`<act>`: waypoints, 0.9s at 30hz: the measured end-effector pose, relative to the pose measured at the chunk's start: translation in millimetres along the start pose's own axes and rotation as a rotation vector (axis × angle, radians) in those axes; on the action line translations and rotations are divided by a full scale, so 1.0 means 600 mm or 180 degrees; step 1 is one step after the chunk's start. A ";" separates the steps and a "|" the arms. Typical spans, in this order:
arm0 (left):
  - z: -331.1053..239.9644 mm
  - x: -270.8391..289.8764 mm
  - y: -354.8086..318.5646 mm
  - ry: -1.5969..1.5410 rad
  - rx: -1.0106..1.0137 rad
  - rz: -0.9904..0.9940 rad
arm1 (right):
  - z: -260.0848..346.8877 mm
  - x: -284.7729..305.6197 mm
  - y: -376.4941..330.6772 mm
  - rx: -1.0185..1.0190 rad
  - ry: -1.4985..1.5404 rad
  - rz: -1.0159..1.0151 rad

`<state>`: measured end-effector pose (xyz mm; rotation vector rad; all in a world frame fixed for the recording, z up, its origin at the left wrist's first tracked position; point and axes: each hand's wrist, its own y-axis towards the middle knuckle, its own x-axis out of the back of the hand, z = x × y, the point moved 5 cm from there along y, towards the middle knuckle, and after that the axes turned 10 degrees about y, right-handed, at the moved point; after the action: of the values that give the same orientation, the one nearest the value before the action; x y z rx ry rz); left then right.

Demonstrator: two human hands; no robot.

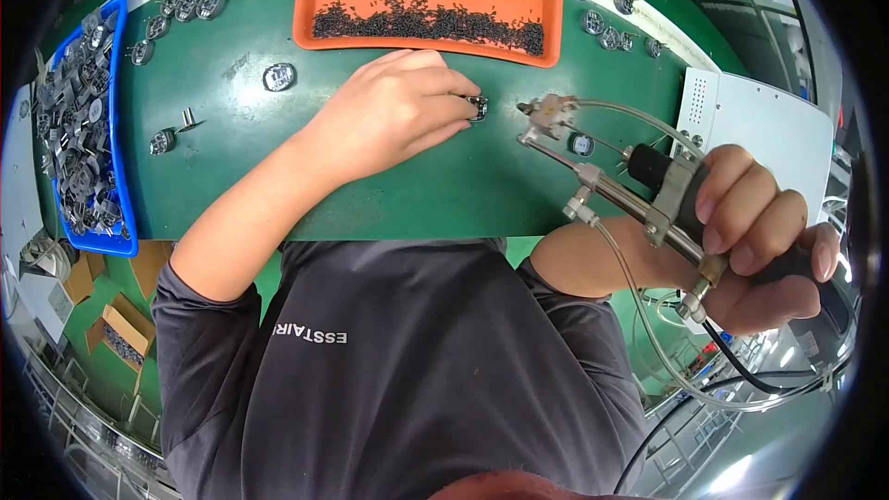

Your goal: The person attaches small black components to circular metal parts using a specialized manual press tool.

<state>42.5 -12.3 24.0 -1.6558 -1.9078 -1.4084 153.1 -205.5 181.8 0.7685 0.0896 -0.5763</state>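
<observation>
On the green bench [398, 208], just below the orange tray: the part [479, 109], at the left hand's fingertips; only its right side shows, so which way it faces cannot be told.
Left hand [403, 102]: palm down, fingers bent and close together, reaching rightward, tips closed on the part; the thumb is hidden.
Right hand [759, 231]: fingers wrapped firmly around the rear of the driver.
Driver [622, 193]: long axis slanting from the right hand, lower right, up to the left; its front end points left toward the part, near it but apart.
Clear tube [639, 111]: arching from the driver's front end back to the right.
Second part [582, 143]: on the bench, under the driver's front.
Orange tray [553, 14]: long axis left to right, black screws [431, 28] heaped along its near side.
Blue tray [117, 130]: at the bench's left end, long axis running away from the person, heaped with grey pieces [83, 130].
White box [759, 125]: right of the driver, beyond the right hand.
</observation>
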 end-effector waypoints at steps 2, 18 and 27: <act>0.002 -0.002 0.000 -0.0001 0.0051 0.0021 | -0.008 0.005 0.001 -0.0156 0.0002 0.0043; -0.001 -0.003 0.007 -0.0115 0.0090 0.0106 | -0.041 -0.025 -0.001 -0.0187 0.0237 0.0238; 0.002 -0.004 0.007 -0.0115 0.0139 0.0123 | -0.064 -0.040 0.003 -0.0211 0.0318 0.0433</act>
<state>47.4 -13.5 23.7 -1.6998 -1.9013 -1.3214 138.9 -167.6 162.0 0.7328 0.1469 -0.4038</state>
